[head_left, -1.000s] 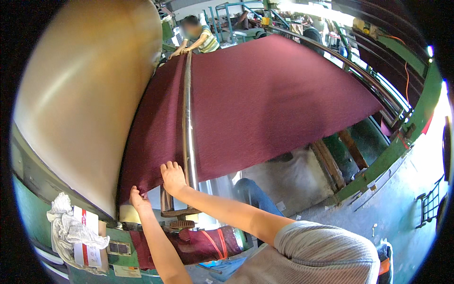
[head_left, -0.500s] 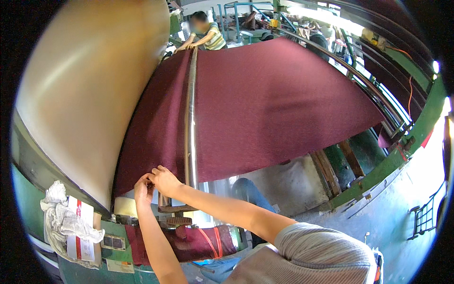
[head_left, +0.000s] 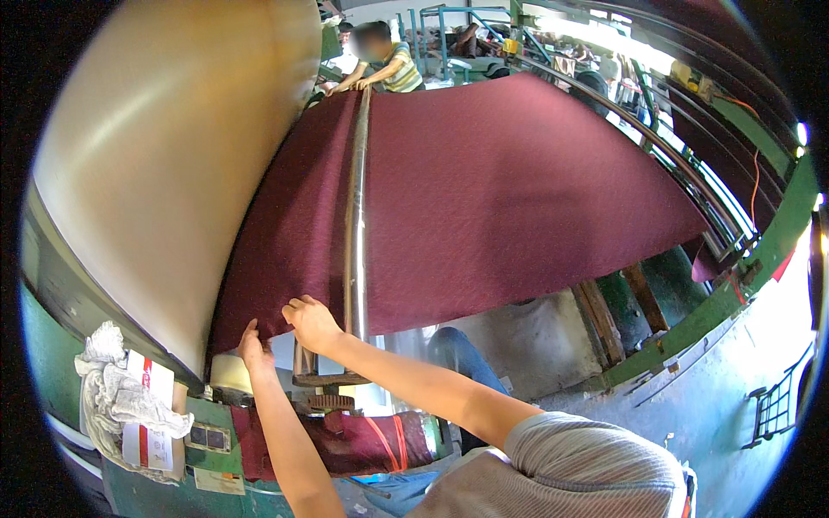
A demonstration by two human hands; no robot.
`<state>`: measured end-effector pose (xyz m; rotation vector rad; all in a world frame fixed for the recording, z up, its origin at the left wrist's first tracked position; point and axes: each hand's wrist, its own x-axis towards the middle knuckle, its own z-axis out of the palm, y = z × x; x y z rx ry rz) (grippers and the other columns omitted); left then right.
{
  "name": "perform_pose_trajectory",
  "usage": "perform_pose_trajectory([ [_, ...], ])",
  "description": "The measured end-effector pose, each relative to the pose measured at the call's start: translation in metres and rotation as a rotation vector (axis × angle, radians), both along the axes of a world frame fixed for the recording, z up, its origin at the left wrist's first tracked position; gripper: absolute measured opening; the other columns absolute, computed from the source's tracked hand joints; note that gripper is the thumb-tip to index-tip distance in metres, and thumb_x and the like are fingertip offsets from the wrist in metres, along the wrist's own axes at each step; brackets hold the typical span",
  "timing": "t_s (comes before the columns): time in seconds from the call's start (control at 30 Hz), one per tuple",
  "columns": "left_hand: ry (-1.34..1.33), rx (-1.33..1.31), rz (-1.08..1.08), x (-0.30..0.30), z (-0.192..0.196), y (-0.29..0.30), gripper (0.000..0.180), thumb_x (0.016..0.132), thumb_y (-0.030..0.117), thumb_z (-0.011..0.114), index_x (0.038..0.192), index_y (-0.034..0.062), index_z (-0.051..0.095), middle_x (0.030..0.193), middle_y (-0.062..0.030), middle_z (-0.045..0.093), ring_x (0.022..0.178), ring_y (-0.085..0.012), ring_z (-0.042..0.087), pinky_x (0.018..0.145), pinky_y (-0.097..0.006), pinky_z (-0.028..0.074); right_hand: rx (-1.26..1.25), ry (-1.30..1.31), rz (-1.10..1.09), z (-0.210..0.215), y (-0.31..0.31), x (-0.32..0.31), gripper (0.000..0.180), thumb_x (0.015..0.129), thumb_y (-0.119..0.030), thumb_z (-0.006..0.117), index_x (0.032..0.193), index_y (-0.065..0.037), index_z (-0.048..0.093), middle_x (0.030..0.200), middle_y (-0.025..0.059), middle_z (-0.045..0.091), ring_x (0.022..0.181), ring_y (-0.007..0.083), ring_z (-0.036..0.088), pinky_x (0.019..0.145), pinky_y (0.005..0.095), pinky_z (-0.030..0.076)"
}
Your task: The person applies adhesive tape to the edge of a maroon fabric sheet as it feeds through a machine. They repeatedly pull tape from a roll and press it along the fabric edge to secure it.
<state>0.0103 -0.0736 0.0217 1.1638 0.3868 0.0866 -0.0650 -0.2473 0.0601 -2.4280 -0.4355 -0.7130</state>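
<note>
A wide sheet of maroon fabric (head_left: 449, 198) is stretched between the big pale drum and the rails at the right, crossed by a shiny metal bar (head_left: 356, 233). Both my hands are at its near edge, left of the bar. My right hand (head_left: 313, 325) has bent fingers closed on the fabric edge. Just left of it and lower, my left hand (head_left: 256, 350) is against the edge with a finger stretched upward; its other fingers are partly hidden.
The large smooth drum (head_left: 173, 173) rises at the left. Far off, a person in a striped shirt (head_left: 403, 71) has hands at the fabric's other edge. White cloth gloves (head_left: 121, 388) lie on a box near a gear (head_left: 332, 402). A maroon-wrapped roller (head_left: 345, 445) is below.
My hands, together before, have parted: the right shifted slightly right along the edge, and a finger of the left straightened. The view has shifted slightly.
</note>
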Motion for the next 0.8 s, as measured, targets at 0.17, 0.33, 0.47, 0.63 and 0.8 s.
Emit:
perform_pose_trajectory([
  [0.17, -0.082, 0.063, -0.452, 0.000, -0.003, -0.011, 0.024, 0.086, 0.005, 0.044, 0.102, 0.0035, 0.063, 0.085, -0.0075, 0.061, 0.069, -0.0153, 0.056, 0.058, -0.026, 0.045, -0.008, -0.096, 0.099, -0.005, 0.006, 0.003, 0.016, 0.065, -0.005, 0.063, 0.080, -0.002, 0.058, 0.087, 0.0123, 0.058, 0.087, 0.0284, 0.054, 0.081, 0.0355, 0.045],
  [0.33, -0.040, -0.022, -0.094, 0.001, 0.000, -0.004, 0.023, 0.079, 0.000, 0.042, 0.087, 0.0055, 0.064, 0.084, -0.0071, 0.059, 0.068, -0.0187, 0.058, 0.057, -0.030, 0.048, 0.093, 0.000, -0.059, 0.002, 0.003, 0.002, 0.021, 0.063, -0.006, 0.064, 0.081, -0.003, 0.054, 0.089, 0.0136, 0.054, 0.092, 0.0296, 0.052, 0.081, 0.0377, 0.043],
  [0.47, -0.035, -0.084, 0.058, 0.001, 0.001, 0.000, 0.023, 0.079, 0.002, 0.044, 0.090, 0.0054, 0.064, 0.089, -0.0085, 0.060, 0.069, -0.0197, 0.058, 0.055, -0.029, 0.048, 0.113, 0.055, -0.288, 0.000, -0.006, 0.002, 0.024, 0.063, -0.005, 0.065, 0.084, -0.004, 0.054, 0.090, 0.0138, 0.055, 0.092, 0.0299, 0.053, 0.081, 0.0379, 0.044],
  [0.63, 0.014, -0.118, 0.134, 0.002, -0.001, 0.006, 0.028, 0.078, 0.001, 0.045, 0.100, 0.0035, 0.063, 0.091, -0.0097, 0.061, 0.070, -0.0195, 0.060, 0.053, -0.028, 0.048, 0.028, -0.065, -0.072, -0.007, 0.002, -0.001, 0.016, 0.064, -0.003, 0.062, 0.080, -0.003, 0.057, 0.085, 0.0127, 0.056, 0.085, 0.0298, 0.056, 0.080, 0.0348, 0.045],
  [0.8, -0.026, 0.034, -0.224, -0.015, 0.013, -0.024, 0.031, 0.077, -0.003, 0.045, 0.102, 0.0019, 0.063, 0.086, -0.0088, 0.062, 0.067, -0.0171, 0.059, 0.053, -0.028, 0.048, -0.048, -0.159, 0.074, -0.011, 0.005, -0.001, 0.011, 0.064, -0.002, 0.059, 0.074, -0.002, 0.057, 0.079, 0.0118, 0.056, 0.082, 0.0288, 0.056, 0.081, 0.0342, 0.045],
])
